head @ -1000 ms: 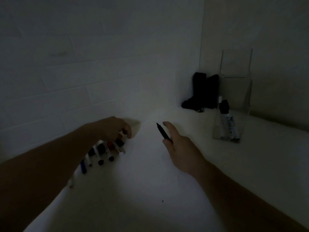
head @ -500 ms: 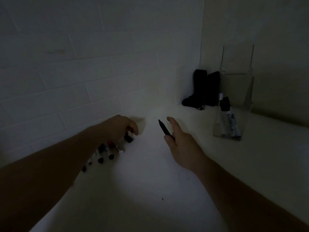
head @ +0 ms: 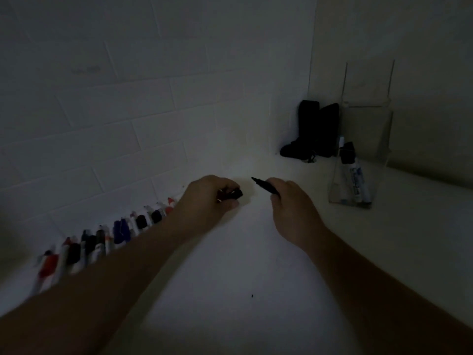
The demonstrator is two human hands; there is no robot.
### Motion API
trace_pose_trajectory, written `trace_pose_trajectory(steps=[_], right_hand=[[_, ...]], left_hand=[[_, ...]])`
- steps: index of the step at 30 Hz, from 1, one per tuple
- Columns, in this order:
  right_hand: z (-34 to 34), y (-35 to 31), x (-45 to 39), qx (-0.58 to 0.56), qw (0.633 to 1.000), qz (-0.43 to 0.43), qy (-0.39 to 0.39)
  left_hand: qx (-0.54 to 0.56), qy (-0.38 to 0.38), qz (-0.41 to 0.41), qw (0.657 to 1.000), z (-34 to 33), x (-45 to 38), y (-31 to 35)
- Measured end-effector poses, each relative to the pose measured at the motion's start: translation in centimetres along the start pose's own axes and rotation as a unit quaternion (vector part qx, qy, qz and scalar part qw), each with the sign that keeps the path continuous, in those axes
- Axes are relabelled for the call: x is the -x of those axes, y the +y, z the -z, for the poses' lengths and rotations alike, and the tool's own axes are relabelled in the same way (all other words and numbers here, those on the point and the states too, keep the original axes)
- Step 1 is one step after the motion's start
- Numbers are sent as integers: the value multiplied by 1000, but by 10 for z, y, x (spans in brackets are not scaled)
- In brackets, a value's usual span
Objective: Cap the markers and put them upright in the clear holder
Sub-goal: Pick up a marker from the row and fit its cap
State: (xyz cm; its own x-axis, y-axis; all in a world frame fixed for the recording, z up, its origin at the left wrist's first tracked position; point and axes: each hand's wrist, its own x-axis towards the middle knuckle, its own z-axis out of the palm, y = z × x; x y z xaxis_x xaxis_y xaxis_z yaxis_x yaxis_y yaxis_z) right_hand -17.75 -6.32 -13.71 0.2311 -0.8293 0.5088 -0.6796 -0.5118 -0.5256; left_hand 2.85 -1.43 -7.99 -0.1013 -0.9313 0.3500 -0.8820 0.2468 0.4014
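A black cap (head: 234, 193), as far as the dim light allows, has been lifted from the row of markers (head: 107, 239) and is now pinched in the left hand (head: 210, 201). The uncapped marker (head: 265, 186) is gripped by the right hand (head: 294, 208), tip toward the cap, so capping is judged imminent; the clear holder (head: 358, 160) stands well apart.

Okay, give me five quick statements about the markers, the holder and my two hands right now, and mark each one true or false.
1. The right hand holds a black marker with its tip bare. True.
2. The left hand is empty. False: it grips a small black cap.
3. The clear holder has no markers in it. False: at least two stand inside, one with a black cap.
4. A row of markers lies along the foot of the brick wall. True.
5. The cap is already on the marker in the right hand. False: the cap and the tip are apart, with a gap between them.
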Motion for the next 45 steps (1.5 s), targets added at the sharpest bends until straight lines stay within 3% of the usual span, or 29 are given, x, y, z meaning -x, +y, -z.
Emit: trace_pose_trajectory(steps=[4,9,24,35,40,45], right_hand=[[-2,6,-3,23,999,-26,3],[-1,2,-3,57,998,-2,2],[5,-18,10,173,979,108,-25],[7,-24,11,134,984,99,-64],[1,-26,16,127,987,61,-74],[0,-21,12,84,990,83,-80]], left_hand=[[81,56,38,994,-26,27,5],[82,79,59,992,-30,30,-2],[91,73,15,993,-39,30,-6],[135,71,15,988,-39,30,-7],[91,86,-24,992,-40,31,-7],[98,32,-8,995,-38,28,-7]])
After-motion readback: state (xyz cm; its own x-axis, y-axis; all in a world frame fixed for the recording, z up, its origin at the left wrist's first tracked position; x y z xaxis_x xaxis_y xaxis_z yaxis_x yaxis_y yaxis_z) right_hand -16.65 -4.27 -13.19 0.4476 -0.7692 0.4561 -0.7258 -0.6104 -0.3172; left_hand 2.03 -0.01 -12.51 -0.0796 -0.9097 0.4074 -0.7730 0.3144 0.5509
